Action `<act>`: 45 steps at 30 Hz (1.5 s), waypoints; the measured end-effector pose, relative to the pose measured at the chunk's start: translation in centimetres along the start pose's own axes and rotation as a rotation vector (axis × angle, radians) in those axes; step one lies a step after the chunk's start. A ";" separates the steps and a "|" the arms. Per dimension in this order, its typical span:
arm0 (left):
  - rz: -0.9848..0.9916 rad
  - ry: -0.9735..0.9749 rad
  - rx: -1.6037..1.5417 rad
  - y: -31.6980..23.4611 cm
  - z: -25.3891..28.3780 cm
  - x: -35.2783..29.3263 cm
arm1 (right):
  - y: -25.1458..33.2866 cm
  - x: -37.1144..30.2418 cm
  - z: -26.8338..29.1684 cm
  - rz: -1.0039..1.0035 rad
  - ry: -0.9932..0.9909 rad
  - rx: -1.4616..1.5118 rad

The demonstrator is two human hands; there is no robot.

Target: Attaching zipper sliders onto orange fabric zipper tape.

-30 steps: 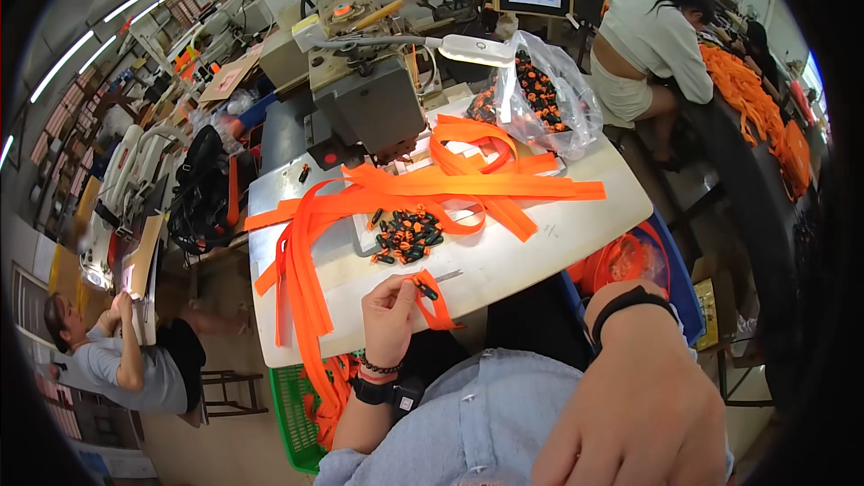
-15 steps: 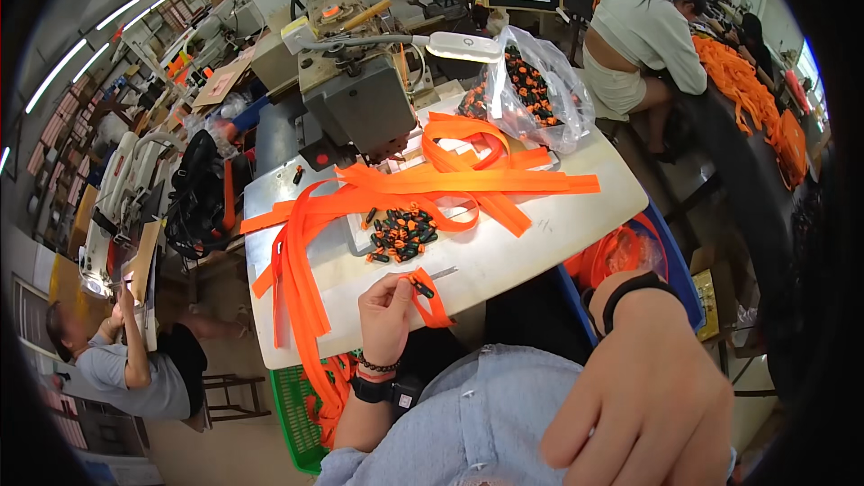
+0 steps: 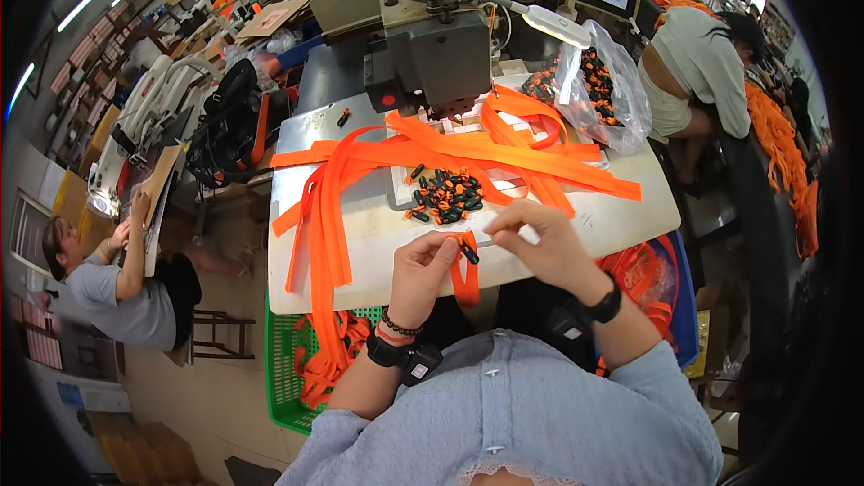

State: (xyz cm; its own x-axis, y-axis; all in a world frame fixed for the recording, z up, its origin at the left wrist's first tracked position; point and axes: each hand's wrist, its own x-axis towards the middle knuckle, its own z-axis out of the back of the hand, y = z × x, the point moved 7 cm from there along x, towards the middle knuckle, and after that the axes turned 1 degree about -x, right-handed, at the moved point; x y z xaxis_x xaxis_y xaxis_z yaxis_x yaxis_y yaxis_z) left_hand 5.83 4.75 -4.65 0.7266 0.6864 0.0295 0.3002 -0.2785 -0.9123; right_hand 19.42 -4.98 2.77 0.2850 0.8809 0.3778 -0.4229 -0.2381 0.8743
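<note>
My left hand (image 3: pixel 421 277) is closed, thumb and finger pinching a looped orange tape strip (image 3: pixel 465 286). A small black-and-orange piece (image 3: pixel 469 252), like a zipper pull, sits at the top of that loop by my fingertips. Just to the right, my right hand (image 3: pixel 543 247) hovers with thumb and fingers drawn together; whatever lies between them is too small to make out. Beyond both hands a pile of similar black-and-orange pulls (image 3: pixel 447 196) rests on the white table (image 3: pixel 373 258). Long orange tape strips (image 3: pixel 432 149) lie across the table behind the pile.
A sewing machine (image 3: pixel 432 58) stands at the back under a lamp (image 3: pixel 556 25). A clear bag of pulls (image 3: pixel 621 94) is at the back right. Below the table are a green basket (image 3: pixel 281 369) and a blue bin (image 3: pixel 688 306). Other people work at left and far right.
My right hand has moved from the near right up to the table, beside my left hand. My left hand still pinches the strip. The view has shifted.
</note>
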 end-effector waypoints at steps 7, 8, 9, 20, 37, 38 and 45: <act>-0.013 -0.016 0.096 0.2 0.4 0.1 | -3.0 -0.5 -3.7 -0.105 0.036 0.292; -0.017 -0.021 0.102 0.3 0.5 0.1 | -3.3 -0.5 -3.9 -0.127 0.042 0.342; -0.005 -0.013 0.098 0.4 0.5 0.1 | -3.6 -0.6 -4.0 -0.149 0.048 0.394; 0.086 -0.012 -0.159 1.0 0.7 0.1 | -4.6 -0.3 -4.8 -0.123 -0.027 0.514; 0.117 -0.044 -0.176 1.1 1.0 0.1 | -4.4 -0.2 -4.9 -0.140 0.009 0.566; 0.132 -0.049 -0.200 1.2 1.0 0.2 | -4.4 -0.2 -5.0 -0.165 0.036 0.575; 0.166 -0.052 -0.228 1.3 1.0 0.2 | -4.6 -0.1 -4.9 -0.146 0.002 0.565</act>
State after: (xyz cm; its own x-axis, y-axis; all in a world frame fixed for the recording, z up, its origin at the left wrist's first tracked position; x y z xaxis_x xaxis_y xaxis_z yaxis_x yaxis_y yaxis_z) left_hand 5.75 5.19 -6.20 0.7463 0.6509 -0.1390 0.3153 -0.5297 -0.7874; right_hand 17.13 -2.02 -2.74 0.3039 0.9218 0.2406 0.1455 -0.2945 0.9445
